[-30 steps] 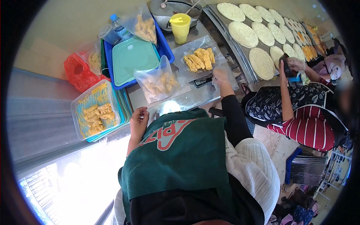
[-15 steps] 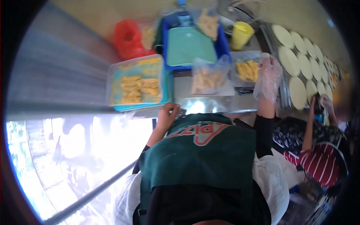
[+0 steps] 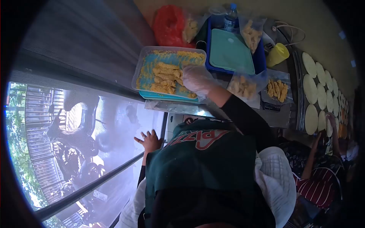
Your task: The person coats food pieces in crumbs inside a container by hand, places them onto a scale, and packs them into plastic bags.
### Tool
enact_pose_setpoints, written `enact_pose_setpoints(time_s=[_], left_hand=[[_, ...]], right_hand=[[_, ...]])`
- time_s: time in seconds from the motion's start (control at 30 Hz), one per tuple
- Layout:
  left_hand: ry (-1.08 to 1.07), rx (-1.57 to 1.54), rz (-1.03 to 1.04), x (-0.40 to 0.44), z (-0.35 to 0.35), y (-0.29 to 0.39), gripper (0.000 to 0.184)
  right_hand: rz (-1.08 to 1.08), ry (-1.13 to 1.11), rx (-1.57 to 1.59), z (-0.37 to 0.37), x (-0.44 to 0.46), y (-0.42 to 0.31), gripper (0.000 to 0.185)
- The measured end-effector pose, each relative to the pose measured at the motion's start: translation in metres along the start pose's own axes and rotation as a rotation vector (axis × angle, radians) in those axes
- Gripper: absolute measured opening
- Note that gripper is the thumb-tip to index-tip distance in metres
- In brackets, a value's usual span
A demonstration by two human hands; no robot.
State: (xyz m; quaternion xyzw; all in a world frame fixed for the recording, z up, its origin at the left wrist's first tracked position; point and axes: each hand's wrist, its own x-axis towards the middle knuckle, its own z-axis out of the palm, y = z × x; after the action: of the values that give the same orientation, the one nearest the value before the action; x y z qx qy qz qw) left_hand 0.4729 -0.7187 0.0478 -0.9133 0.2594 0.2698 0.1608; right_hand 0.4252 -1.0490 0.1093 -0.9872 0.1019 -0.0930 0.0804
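Note:
My right hand (image 3: pixel 197 79), in a clear plastic glove, reaches into a plastic tub (image 3: pixel 137 70) at the right end of a pile of breaded strips (image 3: pixel 165 78). Its fingertips are hidden against the strips, so I cannot see whether they grip one. Loose yellow crumbs coat the tub's floor. Down at the left, my bare left hand (image 3: pixel 150 141) is open, fingers spread, holding nothing beside the counter edge. Several breaded strips (image 3: pixel 277 90) lie on a clear bag over a dark scale (image 3: pixel 272 107). Left of it sits a filled bag of pale strips (image 3: pixel 243 86).
Behind the tub are a red plastic bag (image 3: pixel 170 26) and a blue crate (image 3: pixel 259 57) with a green lid (image 3: pixel 231 51), a bottle (image 3: pixel 230 19) and another bag (image 3: pixel 251 36). A yellow cup (image 3: pixel 278 55) lies tilted. Flat dough rounds (image 3: pixel 310 88) line the right, near a co-worker's arm (image 3: pixel 312 155).
My right hand has moved left from the strips by the scale to the tub. My left hand has left the counter edge, dropped lower and spread its fingers. The view has shifted.

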Motion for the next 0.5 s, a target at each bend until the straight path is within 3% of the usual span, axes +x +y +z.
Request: enact_pose_setpoints(time_s=[0.07, 0.27, 0.37, 0.47, 0.5], left_hand=[[-0.057, -0.004, -0.004, 0.007, 0.024, -0.016, 0.057], [-0.072, -0.113, 0.047, 0.017, 0.019, -0.019, 0.050], [-0.025, -0.185, 0.087, 0.027, 0.014, -0.022, 0.048], [-0.011, -0.208, 0.096, 0.032, 0.017, -0.031, 0.049], [-0.006, -0.210, 0.087, 0.033, 0.018, -0.034, 0.050]], right_hand=[[0.100, -0.149, -0.005, 0.006, 0.010, -0.010, 0.017], [0.358, -0.128, 0.109, 0.003, 0.032, -0.015, 0.020], [-0.134, -0.013, -0.209, 0.016, 0.050, -0.006, 0.021], [0.075, -0.113, 0.251, 0.017, 0.085, -0.019, 0.029], [0.111, -0.140, 0.225, 0.018, 0.090, -0.027, 0.028]])
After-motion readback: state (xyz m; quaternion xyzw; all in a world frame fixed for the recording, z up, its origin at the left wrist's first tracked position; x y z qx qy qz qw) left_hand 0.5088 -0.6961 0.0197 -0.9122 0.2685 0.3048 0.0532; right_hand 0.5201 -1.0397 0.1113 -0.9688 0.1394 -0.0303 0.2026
